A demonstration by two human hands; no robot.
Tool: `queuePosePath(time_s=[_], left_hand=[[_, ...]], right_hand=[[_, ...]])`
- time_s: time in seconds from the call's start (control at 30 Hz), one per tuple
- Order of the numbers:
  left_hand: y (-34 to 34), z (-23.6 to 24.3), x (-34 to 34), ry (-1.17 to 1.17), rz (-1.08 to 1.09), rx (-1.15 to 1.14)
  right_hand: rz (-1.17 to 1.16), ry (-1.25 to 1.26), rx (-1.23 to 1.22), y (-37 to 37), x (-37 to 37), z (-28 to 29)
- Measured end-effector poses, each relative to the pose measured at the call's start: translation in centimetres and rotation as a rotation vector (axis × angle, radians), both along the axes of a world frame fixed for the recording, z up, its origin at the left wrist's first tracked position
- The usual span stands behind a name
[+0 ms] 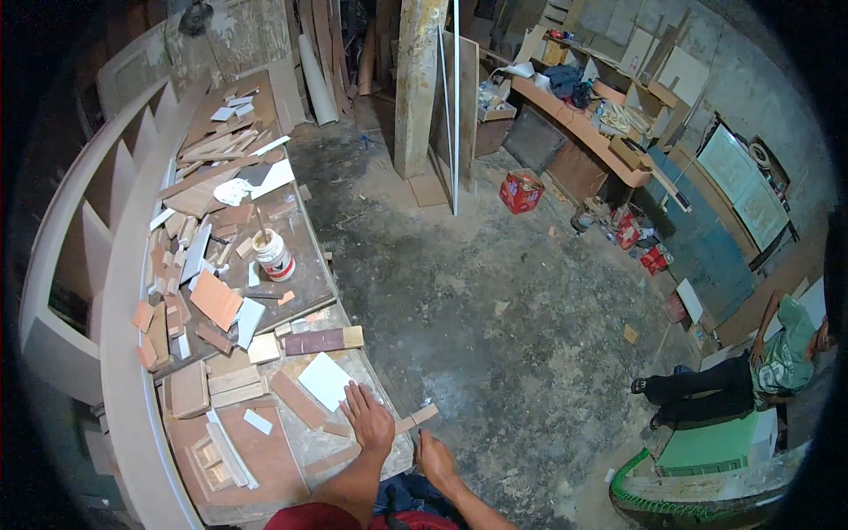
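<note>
My left hand (367,420) lies with fingers stretched out over the bench edge, its fingertips on the lower corner of a white square piece (322,378). Beside it a short light wood strip (415,417) sticks out past the bench edge. Just below that strip my right hand (436,461) is closed, with a small dark item at its fingers that is too small to make out. Around the left hand lie a brown wood piece (294,395) and a purple-brown block with a pale end (314,342).
Wood offcuts (177,265) and a white jar with a stick (274,261) crowd the bench. A curved cabinet frame (124,371) borders it. A post (415,106), red box (521,191), cluttered shelf (565,106) and a person (777,358) reclining at the right are in view.
</note>
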State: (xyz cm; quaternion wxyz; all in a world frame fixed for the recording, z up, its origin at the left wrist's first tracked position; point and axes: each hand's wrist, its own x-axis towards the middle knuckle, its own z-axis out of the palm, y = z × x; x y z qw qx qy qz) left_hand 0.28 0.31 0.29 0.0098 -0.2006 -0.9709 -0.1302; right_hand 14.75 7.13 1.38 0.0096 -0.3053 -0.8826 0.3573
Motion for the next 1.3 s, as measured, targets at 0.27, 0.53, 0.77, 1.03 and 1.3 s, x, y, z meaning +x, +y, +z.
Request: queuePosePath(time_s=[0.27, 0.53, 0.77, 1.03, 1.3], left_hand=[[0.1, 0.6, 0.1, -0.044, -0.030, 0.061], [-1.5, -0.7, -0.4, 0.012, 0.014, -0.009], [-0.2, 0.1, 0.1, 0.012, -0.011, 0.022], [0.0, 0.3, 0.5, 0.010, -0.026, 0.018], [-0.8, -0.3, -0.1, 0.020, 0.010, 0.014]], right_hand=[[0.002, -0.179, -0.082, -0.4, 2.8, 3.9], [0.071, -0.251, -0.070, -1.3, 3.2, 2.1], [0.024, -0.187, -0.059, -0.2, 0.7, -0.1], [0.049, -0.168, -0.099, 0.5, -0.1, -0.1], [0.052, -0.242, -0.200, -0.4, 2.8, 2.3]])
